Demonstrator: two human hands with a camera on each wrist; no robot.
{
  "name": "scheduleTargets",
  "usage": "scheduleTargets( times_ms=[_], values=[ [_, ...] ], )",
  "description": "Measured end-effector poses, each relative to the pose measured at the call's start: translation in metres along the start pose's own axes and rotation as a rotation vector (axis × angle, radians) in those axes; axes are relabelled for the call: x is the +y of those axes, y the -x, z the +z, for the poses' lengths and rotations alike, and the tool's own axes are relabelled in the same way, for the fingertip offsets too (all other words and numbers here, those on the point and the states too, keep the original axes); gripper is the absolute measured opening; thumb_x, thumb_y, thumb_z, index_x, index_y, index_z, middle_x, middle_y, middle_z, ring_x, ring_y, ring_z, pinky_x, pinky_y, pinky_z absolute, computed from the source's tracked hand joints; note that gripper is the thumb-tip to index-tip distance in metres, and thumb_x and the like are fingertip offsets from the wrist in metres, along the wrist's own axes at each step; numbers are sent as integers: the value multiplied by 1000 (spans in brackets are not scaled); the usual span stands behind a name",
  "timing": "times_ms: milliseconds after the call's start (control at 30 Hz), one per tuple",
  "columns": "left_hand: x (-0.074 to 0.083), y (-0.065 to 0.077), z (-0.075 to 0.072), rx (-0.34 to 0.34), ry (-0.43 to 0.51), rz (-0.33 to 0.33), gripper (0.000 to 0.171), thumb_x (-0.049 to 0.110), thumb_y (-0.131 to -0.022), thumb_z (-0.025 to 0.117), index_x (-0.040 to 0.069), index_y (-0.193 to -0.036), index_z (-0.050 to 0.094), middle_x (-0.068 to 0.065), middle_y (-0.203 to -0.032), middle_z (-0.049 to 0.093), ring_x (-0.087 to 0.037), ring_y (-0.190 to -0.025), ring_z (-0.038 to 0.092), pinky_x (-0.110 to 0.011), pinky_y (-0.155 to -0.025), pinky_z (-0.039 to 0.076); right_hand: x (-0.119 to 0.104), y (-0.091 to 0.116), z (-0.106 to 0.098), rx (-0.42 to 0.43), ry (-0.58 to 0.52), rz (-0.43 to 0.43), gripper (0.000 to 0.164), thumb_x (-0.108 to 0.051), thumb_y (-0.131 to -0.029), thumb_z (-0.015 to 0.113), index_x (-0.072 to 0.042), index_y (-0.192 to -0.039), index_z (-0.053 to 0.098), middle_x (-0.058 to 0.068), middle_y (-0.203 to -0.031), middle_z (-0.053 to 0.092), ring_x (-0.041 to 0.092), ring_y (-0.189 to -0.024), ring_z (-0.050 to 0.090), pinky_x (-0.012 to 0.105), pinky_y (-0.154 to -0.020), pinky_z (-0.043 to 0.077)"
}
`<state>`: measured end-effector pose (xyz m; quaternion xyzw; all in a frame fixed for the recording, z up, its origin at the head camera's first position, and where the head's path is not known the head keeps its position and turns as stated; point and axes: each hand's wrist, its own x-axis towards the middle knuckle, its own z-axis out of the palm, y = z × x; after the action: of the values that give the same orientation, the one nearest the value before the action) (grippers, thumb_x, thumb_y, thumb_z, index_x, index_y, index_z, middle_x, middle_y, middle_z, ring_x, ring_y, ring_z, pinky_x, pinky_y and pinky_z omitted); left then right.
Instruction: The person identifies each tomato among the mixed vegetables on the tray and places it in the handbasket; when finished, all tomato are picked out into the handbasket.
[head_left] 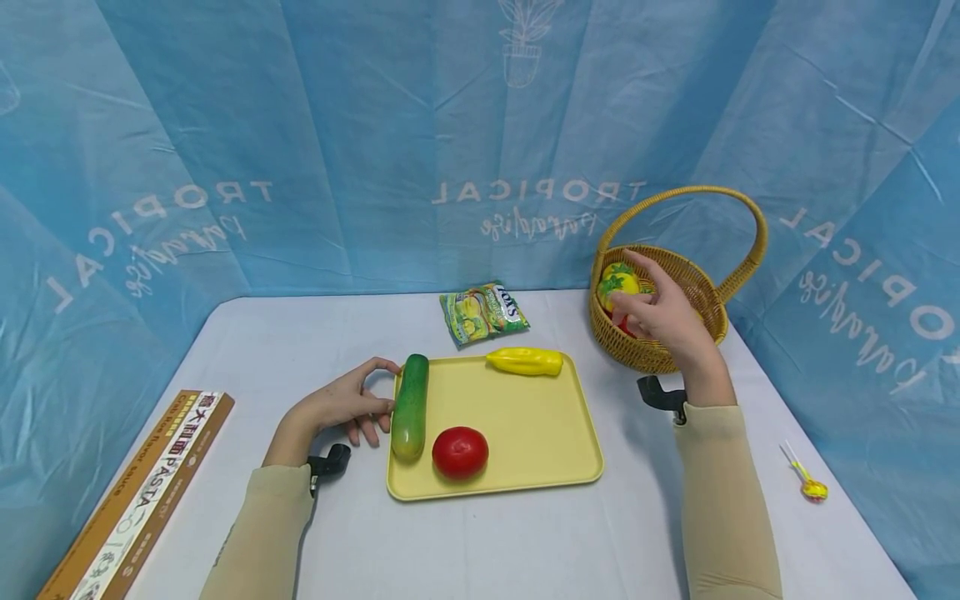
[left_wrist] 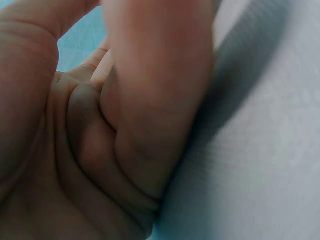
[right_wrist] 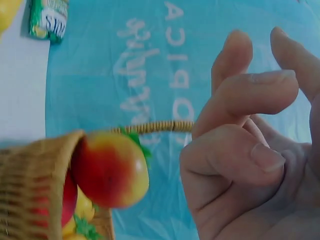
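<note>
My left hand (head_left: pixel 348 404) is at the left edge of the yellow tray (head_left: pixel 525 433), thumb and index fingertip spread apart right beside the green cucumber (head_left: pixel 410 408). Its other fingers bend toward the tablecloth, and the left wrist view shows mostly the palm and fingers up close. Over the front of the wicker basket (head_left: pixel 637 358) is my right hand (head_left: pixel 667 312), fingers partly bent and nothing between them. A red-and-yellow fruit (right_wrist: pixel 111 170) with green leaves shows at the basket's rim, apart from the fingers in the right wrist view. A red tomato (head_left: pixel 460 452) and a yellow pepper (head_left: pixel 525 361) lie on the tray.
Behind the tray lies a green candy bag (head_left: pixel 483 313). A long pasta box (head_left: pixel 142 492) lies along the table's left side, and a wrapped lollipop (head_left: pixel 812 487) near the right edge. The basket's tall handle (head_left: pixel 690 191) arches up behind the right hand. Blue curtains hang behind the table.
</note>
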<state>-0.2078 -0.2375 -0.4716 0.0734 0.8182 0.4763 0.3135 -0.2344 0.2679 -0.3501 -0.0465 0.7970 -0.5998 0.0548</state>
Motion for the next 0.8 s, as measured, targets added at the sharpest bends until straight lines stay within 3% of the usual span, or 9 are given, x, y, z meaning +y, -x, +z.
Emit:
scheduleTargets(
  times_ms=[400, 667, 800],
  values=[
    [-1, 1, 1, -1, -2, 3, 62, 24, -103, 67, 24, -155, 32, -12, -85, 79, -26, -61, 77, -33, -52, 61, 3, -9, 56, -297, 46, -7, 80, -35, -102, 73, -43, -166, 26, 15, -84, 73, 17, -51, 37, 30, -54, 39],
    [1, 1, 0, 0, -11, 5, 61, 24, -104, 66, 24, -154, 33, -12, -85, 79, -26, -61, 77, -32, -52, 61, 13, -14, 83, -519, 125, 13, 79, -29, -104, 70, -45, -166, 22, 15, -81, 71, 19, -54, 41, 31, -51, 33],
    [2, 2, 0, -2, -6, 7, 61, 23, -104, 66, 24, -155, 32, -12, -85, 79, -25, -61, 77, -32, -52, 61, 19, -15, 94, -624, 140, 4, 82, -26, -104, 69, -43, -167, 20, 27, -87, 69, 20, -56, 44, 32, -51, 31]
  ],
)
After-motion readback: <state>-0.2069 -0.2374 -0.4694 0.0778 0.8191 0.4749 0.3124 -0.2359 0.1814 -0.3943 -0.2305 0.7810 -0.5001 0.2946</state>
